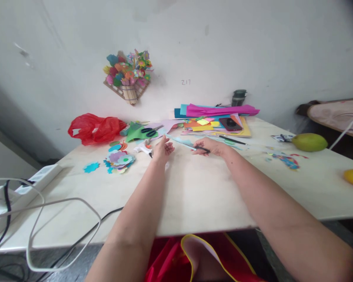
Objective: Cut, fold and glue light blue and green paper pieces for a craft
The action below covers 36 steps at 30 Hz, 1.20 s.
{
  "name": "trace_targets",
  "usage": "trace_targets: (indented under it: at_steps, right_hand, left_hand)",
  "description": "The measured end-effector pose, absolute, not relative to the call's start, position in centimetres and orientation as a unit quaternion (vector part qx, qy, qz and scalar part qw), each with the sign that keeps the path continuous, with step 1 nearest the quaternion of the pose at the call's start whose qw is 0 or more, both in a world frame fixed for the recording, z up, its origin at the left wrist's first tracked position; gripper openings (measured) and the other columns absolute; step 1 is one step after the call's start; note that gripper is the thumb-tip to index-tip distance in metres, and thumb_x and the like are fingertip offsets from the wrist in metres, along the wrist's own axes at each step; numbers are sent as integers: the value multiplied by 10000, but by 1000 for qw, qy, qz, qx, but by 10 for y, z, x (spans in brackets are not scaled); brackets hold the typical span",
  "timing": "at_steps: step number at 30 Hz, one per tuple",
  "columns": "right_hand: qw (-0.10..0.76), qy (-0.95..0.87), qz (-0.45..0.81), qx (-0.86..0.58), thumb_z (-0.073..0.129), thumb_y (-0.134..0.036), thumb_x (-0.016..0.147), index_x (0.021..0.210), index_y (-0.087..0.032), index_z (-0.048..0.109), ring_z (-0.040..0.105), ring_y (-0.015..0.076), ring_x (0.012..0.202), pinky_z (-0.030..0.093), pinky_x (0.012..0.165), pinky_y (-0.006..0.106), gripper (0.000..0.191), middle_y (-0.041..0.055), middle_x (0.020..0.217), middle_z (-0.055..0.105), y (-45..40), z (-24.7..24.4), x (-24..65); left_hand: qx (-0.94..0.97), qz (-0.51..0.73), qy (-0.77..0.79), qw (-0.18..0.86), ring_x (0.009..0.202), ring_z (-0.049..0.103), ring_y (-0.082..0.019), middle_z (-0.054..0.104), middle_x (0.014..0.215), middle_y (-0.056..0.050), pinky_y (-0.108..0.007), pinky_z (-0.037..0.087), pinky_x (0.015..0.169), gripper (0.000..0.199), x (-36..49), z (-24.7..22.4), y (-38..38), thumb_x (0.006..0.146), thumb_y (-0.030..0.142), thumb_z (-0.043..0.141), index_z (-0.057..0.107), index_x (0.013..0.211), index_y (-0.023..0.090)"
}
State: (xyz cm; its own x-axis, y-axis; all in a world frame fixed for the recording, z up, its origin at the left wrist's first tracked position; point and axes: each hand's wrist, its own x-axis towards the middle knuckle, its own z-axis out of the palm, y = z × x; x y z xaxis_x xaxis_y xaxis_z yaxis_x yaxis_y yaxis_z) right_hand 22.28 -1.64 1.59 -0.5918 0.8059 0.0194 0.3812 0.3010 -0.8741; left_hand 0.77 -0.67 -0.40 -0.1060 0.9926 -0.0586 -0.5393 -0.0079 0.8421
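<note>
My left hand [164, 149] is above the table, thumb up and fingers loosely curled, with its thumb and forefinger at one end of a thin light-blue strip [181, 142]. The strip slants down to my right hand [210, 146]. Closed fingers of that hand grip a slim black tool [202, 149] where the strip ends; its exact kind is too small to make out. Left of my left hand lie a white glue gun [142, 148] and a pile of paper flower cut-outs [119, 160]. Behind it, black-handled scissors [149, 131] rest on green paper [134, 132].
A red plastic bag [95, 129] is at the back left. Coloured sheets [220, 111], a phone [231, 123] and a black pen [232, 140] lie behind my right hand. A green fruit [309, 141] sits right. Cables [73, 199] and a power strip [45, 176] occupy the left.
</note>
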Motion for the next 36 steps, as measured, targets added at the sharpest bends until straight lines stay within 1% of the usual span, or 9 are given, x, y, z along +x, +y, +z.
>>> trace_targets:
  at_steps: [3,7,11,17,24,31,36]
  right_hand:
    - [210,-783,450,-376,690,-408,603,740,-119,602,338,31,362,261,382,193,331,-74,440,433,-19,18,223]
    - [213,-778,452,-379,690,-412,604,802,-110,614,336,33,368,266,387,195,370,-76,440,432,-18,17,223]
    - [222,-770,462,-379,694,-403,604,866,-108,607,340,34,371,265,385,191,404,-78,452,439,-15,15,223]
    - [223,-765,468,-382,688,-375,619,857,-106,595,340,32,361,269,379,187,371,-80,443,431,-17,16,222]
    - [218,-769,466,-380,672,-373,636,816,-106,620,355,35,364,287,369,185,326,-61,449,458,-15,14,221]
    - [224,-755,482,-384,678,-369,625,806,-119,625,360,40,371,303,365,185,313,-54,454,474,-11,9,219]
    - [234,-742,494,-389,679,-352,622,789,-124,617,350,35,365,289,353,178,290,-50,460,486,-10,7,218]
  left_hand:
    - [294,653,374,589,411,496,-56,523,497,26,-181,450,470,216,4,-6,-4,702,311,651,525,662,140]
    - [287,661,367,587,419,497,-52,531,507,19,-175,453,468,180,5,-6,-5,700,233,655,532,620,130]
    - [268,671,356,593,447,529,-67,549,521,13,-197,482,509,153,6,-6,-6,702,224,654,546,646,131]
    - [258,665,354,605,519,597,-97,594,569,-3,-229,510,587,89,7,-6,-4,737,201,613,563,717,131]
    - [258,663,354,607,545,619,-121,617,604,-17,-253,522,600,120,10,-7,-3,698,200,650,562,745,133]
    - [262,664,354,604,524,610,-116,605,564,-3,-250,518,582,57,14,-7,-5,735,176,598,554,737,140]
    - [266,666,354,601,524,607,-113,605,573,-6,-253,513,600,62,15,-7,-5,734,180,600,556,737,137]
